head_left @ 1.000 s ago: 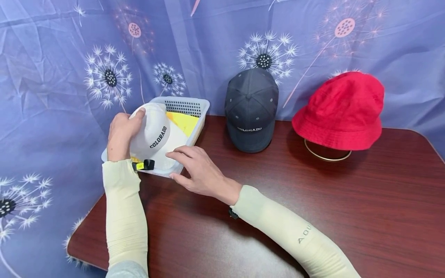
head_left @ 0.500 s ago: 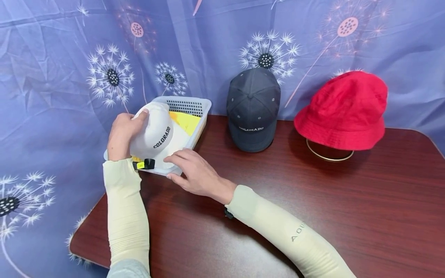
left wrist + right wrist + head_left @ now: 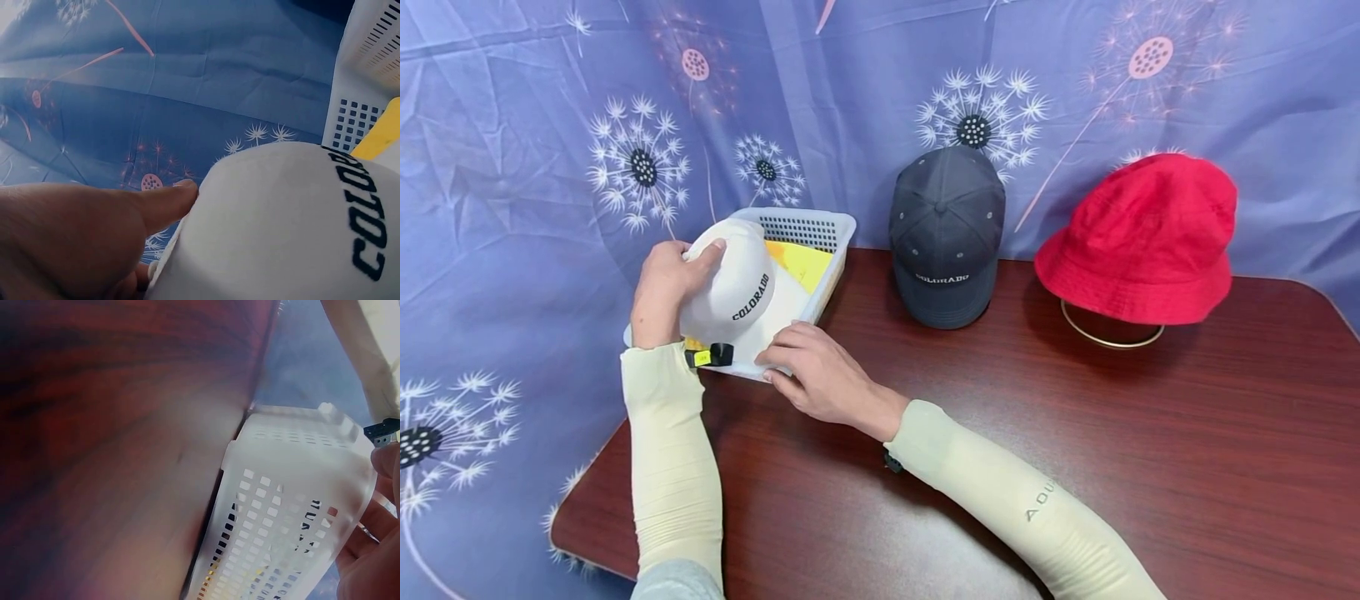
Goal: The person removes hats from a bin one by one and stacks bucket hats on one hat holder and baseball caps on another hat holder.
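A white baseball cap (image 3: 735, 275) with dark "COLORADO" lettering lies tilted in a white perforated basket (image 3: 835, 275), its brim toward the near right corner. My left hand (image 3: 667, 287) grips the crown at its back left side, thumb on top. In the left wrist view, the thumb (image 3: 172, 203) presses on the cloth and the other fingers are mostly hidden behind the cap. My right hand (image 3: 823, 375) pinches the front edge of the brim right at the basket's rim. Its curled fingers (image 3: 369, 525) show beyond the rim in the right wrist view.
Yellow sheets (image 3: 801, 262) lie inside the basket under the cap. To the right, a dark grey Colorado cap (image 3: 945, 237) stands by the curtain (image 3: 865, 100). Farther right, a red bucket hat (image 3: 1142, 242) sits on a gold ring stand (image 3: 1108, 340). All rest on a brown table (image 3: 1075, 417).
My right thumb and fingers have drawn closer together at the brim. The left thumb has shifted slightly right along the crown, and the white cap has turned a little.
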A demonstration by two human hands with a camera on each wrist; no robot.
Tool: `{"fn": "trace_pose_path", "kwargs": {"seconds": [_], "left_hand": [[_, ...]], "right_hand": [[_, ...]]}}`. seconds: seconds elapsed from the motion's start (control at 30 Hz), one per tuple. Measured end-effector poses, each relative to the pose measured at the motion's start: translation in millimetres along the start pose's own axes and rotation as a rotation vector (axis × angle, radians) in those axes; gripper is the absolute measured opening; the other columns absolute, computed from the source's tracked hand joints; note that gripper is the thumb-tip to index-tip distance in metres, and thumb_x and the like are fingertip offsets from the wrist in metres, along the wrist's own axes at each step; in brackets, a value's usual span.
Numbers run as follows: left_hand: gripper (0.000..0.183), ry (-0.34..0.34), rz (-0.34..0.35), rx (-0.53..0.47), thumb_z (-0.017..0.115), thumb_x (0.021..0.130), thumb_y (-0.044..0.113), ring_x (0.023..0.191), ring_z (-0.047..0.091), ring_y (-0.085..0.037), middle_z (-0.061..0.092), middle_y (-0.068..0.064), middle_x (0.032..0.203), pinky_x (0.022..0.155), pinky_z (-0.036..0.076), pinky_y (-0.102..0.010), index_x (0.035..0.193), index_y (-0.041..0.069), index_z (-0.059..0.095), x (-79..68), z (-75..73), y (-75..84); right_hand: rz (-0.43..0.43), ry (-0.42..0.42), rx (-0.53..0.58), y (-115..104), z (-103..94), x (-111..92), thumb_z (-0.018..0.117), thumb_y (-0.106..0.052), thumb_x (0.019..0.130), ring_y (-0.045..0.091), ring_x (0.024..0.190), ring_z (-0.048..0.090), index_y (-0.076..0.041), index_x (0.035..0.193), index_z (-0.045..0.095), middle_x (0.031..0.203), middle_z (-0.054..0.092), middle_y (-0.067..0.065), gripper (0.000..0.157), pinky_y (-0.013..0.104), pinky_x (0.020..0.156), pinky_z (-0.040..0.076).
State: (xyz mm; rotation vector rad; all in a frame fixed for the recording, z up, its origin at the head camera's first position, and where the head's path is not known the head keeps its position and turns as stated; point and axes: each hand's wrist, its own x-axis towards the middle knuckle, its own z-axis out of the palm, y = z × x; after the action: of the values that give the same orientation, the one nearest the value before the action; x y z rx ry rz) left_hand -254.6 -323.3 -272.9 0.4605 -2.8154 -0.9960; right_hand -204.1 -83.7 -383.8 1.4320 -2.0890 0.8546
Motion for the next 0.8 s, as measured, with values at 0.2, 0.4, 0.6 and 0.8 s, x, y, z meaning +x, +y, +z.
{"fn": "trace_pose_path", "kwargs": {"seconds": [0.2,0.4,0.6,0.8], "left_hand": [[0.079,0.049,0.066,0.011,0.048,0.105,0.062,0.113,0.059,-0.044,0.06,-0.031,0.129,0.101,0.049,-0.061,0.135,-0.009,0.06,0.6,1.8,1.4],[0.077,0.068,0.092,0.031,0.044,0.107,0.061,0.114,0.058,-0.045,0.061,-0.032,0.127,0.104,0.047,-0.062,0.13,-0.009,0.062,0.6,2.8,6.6],[0.077,0.1,0.095,0.038,0.038,0.107,0.065,0.109,0.058,-0.044,0.061,-0.031,0.121,0.097,0.048,-0.061,0.118,-0.007,0.064,0.6,4.1,9.5],[0.071,0.143,0.128,0.011,0.037,0.108,0.062,0.1,0.057,-0.042,0.06,-0.03,0.11,0.09,0.048,-0.057,0.101,-0.004,0.061,-1.9,4.1,13.3]], "right_hand": [[0.002,0.001,0.005,-0.2,-0.1,0.2,0.069,-0.012,0.102,0.017,0.104,0.063,-0.012,0.11,0.079,0.102,0.07,-0.002,0.013,0.027,0.106,0.044],[0.004,-0.005,0.006,0.5,-0.3,0.1,0.068,-0.012,0.103,0.017,0.105,0.063,-0.012,0.112,0.079,0.103,0.071,-0.003,0.014,0.027,0.106,0.043],[-0.008,-0.006,0.004,0.6,0.1,0.1,0.069,-0.012,0.102,0.017,0.104,0.063,-0.011,0.112,0.079,0.102,0.072,-0.002,0.014,0.027,0.107,0.043],[-0.019,-0.004,-0.007,1.1,0.0,0.0,0.069,-0.012,0.102,0.016,0.103,0.064,-0.011,0.112,0.079,0.101,0.072,-0.003,0.014,0.026,0.107,0.043]]}}
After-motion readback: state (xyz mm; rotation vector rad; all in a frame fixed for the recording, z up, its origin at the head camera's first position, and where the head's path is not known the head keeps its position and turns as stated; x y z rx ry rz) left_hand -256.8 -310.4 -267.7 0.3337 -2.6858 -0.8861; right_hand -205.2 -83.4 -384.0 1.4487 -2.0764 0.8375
